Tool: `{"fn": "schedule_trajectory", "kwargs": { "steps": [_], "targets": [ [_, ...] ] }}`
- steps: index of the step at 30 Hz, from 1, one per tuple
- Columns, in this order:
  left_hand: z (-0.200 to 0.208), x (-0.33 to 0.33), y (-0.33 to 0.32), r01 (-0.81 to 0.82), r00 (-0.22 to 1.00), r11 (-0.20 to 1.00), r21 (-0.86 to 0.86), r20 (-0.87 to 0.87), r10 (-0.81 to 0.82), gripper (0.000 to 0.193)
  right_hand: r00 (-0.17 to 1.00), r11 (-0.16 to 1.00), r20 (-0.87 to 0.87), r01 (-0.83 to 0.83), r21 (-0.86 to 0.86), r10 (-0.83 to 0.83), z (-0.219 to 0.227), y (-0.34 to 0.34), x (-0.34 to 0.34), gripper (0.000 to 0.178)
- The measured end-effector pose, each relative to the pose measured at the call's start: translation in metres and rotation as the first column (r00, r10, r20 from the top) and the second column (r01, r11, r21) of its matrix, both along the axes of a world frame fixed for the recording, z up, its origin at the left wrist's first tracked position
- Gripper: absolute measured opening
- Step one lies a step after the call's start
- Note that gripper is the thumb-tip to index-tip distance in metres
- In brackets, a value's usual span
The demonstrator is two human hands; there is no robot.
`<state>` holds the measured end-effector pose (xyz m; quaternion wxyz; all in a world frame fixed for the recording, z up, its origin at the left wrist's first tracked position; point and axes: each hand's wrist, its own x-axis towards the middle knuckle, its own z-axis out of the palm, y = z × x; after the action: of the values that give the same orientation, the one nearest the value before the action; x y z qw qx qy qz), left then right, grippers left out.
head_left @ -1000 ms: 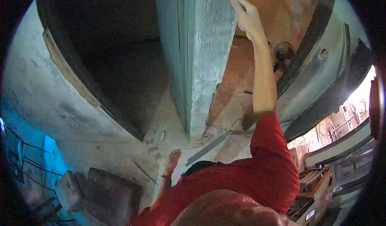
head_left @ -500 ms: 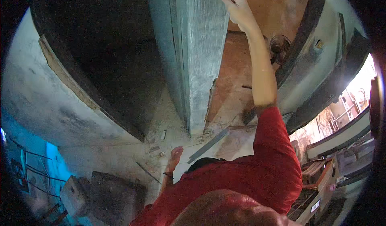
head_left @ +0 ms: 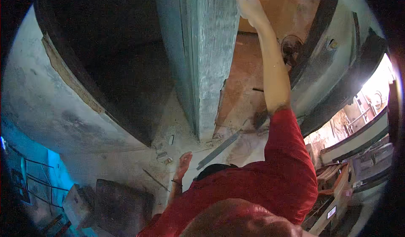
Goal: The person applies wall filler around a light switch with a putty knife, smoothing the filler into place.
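Observation:
My right arm reaches up along a grey-blue pillar with a chalky, streaked face. At the top edge of the picture my right hand is closed by the pillar's upper right side. A thin, pale end shows at its fingertips, but the frame cuts off whatever it holds. Low beside my body hangs my left hand, a dark band at its wrist. Its fingers are stretched out and hold nothing.
A long grey strip and small rubble pieces lie on the floor. A fan stands right of the pillar. Dark boxy furniture is at lower left, wooden furniture at lower right. The left wall has a broken edge.
My right hand has shifted slightly right and down beside the pillar. My left hand stays hanging in nearly the same place.

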<state>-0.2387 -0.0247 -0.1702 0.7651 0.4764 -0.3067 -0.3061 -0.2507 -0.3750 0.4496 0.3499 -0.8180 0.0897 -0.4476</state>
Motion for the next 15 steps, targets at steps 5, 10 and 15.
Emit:
{"fn": "schedule_trajectory", "kwargs": {
  "steps": [5, 10, 15],
  "targets": [
    [0.000, -0.001, 0.008, -0.469, 0.545, 0.862, 0.190, 0.831, 0.114, 0.030, 0.993, 0.994, 0.034, -0.109, -0.017, 0.109, -0.008, -0.015, 0.015, 0.036],
    [-0.005, 0.004, 0.006, -0.111, 0.967, 0.983, 0.144, 0.246, 0.073, 0.030, 0.988, 0.982, 0.002, -0.151, 0.113, 0.152, -0.003, -0.008, -0.006, 0.036],
    [-0.006, -0.001, 0.023, -0.215, 0.835, 0.942, 0.257, 0.549, 0.041, 0.030, 0.982, 0.974, 0.038, -0.189, 0.123, 0.186, -0.003, -0.012, 0.003, 0.035]
  ]
}}
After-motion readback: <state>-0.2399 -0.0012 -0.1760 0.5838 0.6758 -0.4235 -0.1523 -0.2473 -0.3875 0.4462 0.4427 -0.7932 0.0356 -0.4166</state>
